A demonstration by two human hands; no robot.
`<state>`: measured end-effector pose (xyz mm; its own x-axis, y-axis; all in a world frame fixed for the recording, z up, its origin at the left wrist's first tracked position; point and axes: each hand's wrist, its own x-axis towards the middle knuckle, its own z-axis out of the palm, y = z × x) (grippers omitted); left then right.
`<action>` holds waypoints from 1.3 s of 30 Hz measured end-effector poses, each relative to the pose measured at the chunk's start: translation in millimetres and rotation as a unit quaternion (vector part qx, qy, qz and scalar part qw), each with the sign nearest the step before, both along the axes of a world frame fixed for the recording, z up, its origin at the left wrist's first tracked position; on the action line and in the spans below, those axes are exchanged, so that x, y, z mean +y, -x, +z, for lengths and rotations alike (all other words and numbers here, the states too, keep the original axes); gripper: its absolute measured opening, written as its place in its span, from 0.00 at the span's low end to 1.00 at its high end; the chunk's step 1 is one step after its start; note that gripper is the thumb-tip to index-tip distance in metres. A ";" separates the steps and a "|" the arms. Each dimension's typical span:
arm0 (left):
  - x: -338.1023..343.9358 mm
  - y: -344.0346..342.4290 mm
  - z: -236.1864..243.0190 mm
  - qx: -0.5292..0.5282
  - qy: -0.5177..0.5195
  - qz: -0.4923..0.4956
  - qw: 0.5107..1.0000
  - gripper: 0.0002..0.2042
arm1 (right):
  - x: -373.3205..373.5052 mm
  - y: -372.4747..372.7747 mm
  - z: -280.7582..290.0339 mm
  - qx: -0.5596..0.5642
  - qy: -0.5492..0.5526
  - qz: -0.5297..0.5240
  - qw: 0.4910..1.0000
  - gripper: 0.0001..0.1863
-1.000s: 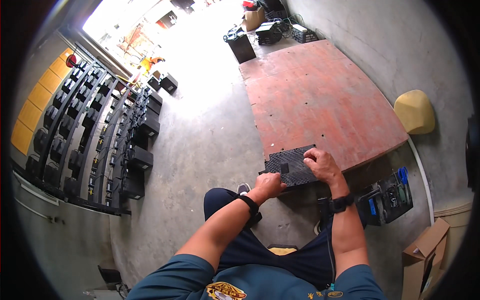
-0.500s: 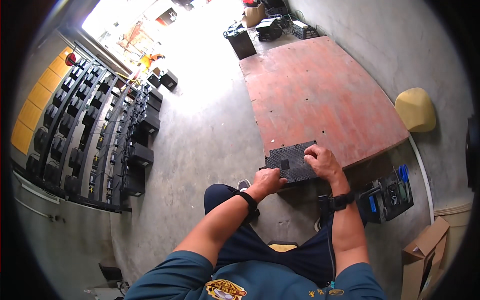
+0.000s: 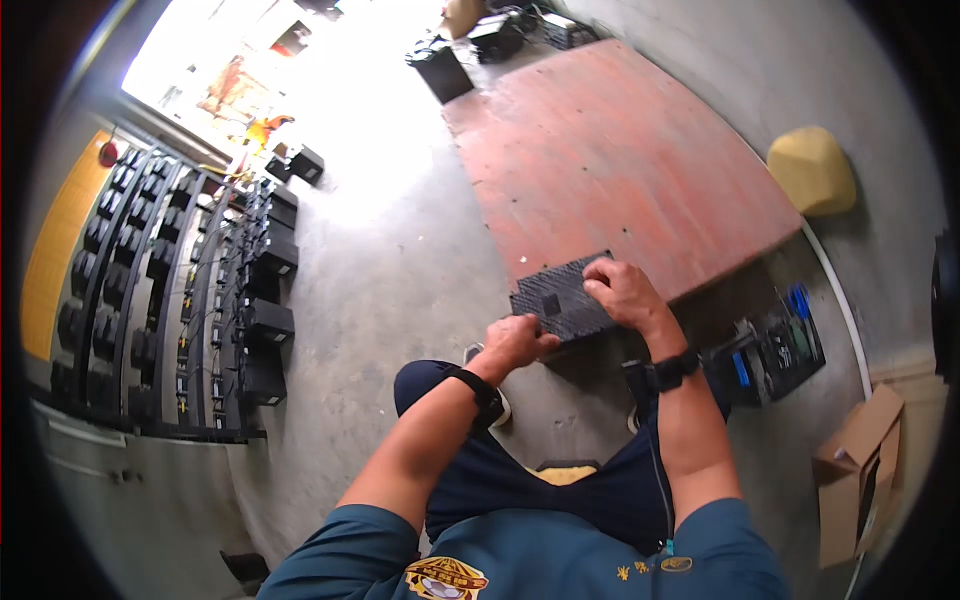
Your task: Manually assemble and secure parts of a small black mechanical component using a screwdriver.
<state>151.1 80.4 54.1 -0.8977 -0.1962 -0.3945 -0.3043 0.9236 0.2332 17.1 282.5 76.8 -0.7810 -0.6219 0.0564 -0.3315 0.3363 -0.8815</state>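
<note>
A flat black panel [image 3: 572, 308] with a woven-looking surface and a small dark square on it lies at the near edge of a reddish board [image 3: 620, 170]. My left hand [image 3: 516, 340] is closed at the panel's near left edge, its fingers curled against it. Over the panel's right end is my right hand [image 3: 630, 294], with thumb and fingers drawn together in a pinch. Anything between those fingertips is too small to make out. Both wrists wear black bands.
To the right sits a dark tray of tools [image 3: 770, 355], including one with blue handles [image 3: 797, 300]. An open cardboard box [image 3: 858, 455] and a yellow stool-like block [image 3: 812, 170] stand along the wall. A rack of black units [image 3: 150, 270] lines the left side.
The whole view has shifted, so the board and panel appear further left and higher. Both hands stay at the panel, in nearly the same poses.
</note>
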 end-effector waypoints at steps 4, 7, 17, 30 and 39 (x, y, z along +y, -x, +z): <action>2.3 2.5 -8.8 0.020 0.042 -0.043 0.998 0.20 | 0.7 0.6 -2.9 0.024 -0.008 -0.002 1.000 0.13; -1.8 5.7 -11.4 0.002 0.064 -0.104 0.992 0.15 | 1.4 0.3 -4.2 0.012 -0.003 -0.001 1.000 0.13; 1.7 0.3 -2.3 0.068 0.029 -0.035 0.997 0.21 | -3.9 6.1 -9.4 0.055 -0.056 0.005 0.997 0.13; 7.3 5.5 3.7 0.067 0.049 -0.196 0.977 0.09 | -1.2 2.8 -3.5 0.021 -0.038 0.010 0.999 0.14; 17.8 4.4 -0.7 0.012 0.029 0.006 0.999 0.20 | -0.5 4.9 -0.4 0.008 -0.069 0.020 0.997 0.12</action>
<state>146.7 98.2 53.3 -0.9040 -0.2292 -0.3610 -0.3106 0.9322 0.1858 12.2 282.1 76.4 -0.7554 -0.6550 -0.0198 -0.3603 0.4404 -0.8223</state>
